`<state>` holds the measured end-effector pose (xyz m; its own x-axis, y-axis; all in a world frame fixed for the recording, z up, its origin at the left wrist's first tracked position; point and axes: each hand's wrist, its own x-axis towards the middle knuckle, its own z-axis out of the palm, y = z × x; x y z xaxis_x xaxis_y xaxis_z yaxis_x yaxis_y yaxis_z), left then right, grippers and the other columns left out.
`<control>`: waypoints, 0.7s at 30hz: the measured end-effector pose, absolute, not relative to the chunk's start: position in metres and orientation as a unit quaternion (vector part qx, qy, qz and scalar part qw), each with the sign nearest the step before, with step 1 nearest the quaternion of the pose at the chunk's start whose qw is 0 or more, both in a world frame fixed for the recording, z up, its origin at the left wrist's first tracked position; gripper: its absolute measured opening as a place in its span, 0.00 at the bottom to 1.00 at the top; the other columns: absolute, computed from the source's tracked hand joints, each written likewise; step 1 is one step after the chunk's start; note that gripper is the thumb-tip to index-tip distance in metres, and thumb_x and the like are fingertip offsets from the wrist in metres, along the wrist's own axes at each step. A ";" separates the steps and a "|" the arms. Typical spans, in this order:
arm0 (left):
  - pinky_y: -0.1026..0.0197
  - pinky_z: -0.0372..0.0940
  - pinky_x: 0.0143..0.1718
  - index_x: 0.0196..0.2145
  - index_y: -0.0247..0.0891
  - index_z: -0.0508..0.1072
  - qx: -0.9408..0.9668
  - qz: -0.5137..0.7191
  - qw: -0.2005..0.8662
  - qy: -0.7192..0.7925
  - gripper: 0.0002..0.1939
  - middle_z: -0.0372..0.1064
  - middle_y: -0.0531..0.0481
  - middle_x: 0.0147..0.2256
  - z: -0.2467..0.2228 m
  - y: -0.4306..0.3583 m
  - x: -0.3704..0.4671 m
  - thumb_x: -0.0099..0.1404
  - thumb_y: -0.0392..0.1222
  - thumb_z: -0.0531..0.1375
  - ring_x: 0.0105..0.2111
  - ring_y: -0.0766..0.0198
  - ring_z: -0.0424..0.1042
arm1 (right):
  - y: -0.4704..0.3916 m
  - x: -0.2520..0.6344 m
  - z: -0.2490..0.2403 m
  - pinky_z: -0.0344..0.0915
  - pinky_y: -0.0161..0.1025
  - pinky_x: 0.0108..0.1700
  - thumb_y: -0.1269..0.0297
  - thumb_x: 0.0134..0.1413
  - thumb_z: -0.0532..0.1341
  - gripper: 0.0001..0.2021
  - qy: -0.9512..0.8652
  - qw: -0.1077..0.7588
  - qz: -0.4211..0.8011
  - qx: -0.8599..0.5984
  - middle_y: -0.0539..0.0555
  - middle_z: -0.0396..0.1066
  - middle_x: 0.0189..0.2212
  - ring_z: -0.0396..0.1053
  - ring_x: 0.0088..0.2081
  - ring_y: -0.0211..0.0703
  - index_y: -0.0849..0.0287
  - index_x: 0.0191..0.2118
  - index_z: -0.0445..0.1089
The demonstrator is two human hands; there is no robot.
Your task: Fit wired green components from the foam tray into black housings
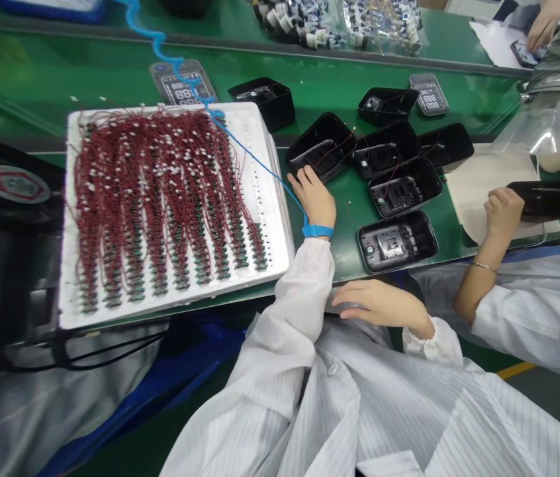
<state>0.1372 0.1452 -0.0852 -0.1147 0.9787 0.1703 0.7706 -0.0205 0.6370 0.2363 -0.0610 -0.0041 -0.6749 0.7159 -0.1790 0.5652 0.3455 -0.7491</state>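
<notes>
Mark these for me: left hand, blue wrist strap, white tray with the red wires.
Left hand (316, 201): head view, back of the hand.
Blue wrist strap (318, 231): head view, middle of the band.
White tray (276, 252): head view, bare surface near its right edge.

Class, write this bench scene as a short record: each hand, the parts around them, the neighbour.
Left hand: at the rim of an open black plastic housing, blue band on wrist
Right hand: fingers extended near the green bench's edge, palm hidden
Left side: white foam-like slab bearing dark-red wires
Neighbour: co-worker's hand at another black housing
</notes>
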 end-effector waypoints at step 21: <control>0.37 0.34 0.77 0.66 0.15 0.58 0.689 0.256 0.191 0.650 0.32 0.52 0.21 0.69 -0.086 0.145 0.133 0.65 0.25 0.47 0.74 0.41 0.45 | -0.068 0.249 -0.006 0.72 0.42 0.55 0.59 0.71 0.58 0.15 -0.822 0.094 0.400 -0.394 0.58 0.78 0.50 0.76 0.50 0.44 0.58 0.55 0.76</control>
<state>0.1334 0.1450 -0.0864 0.0231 0.9942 0.1055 0.7988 -0.0818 0.5960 0.2490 -0.0678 -0.0063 -0.6721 0.7231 -0.1593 0.5721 0.3706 -0.7317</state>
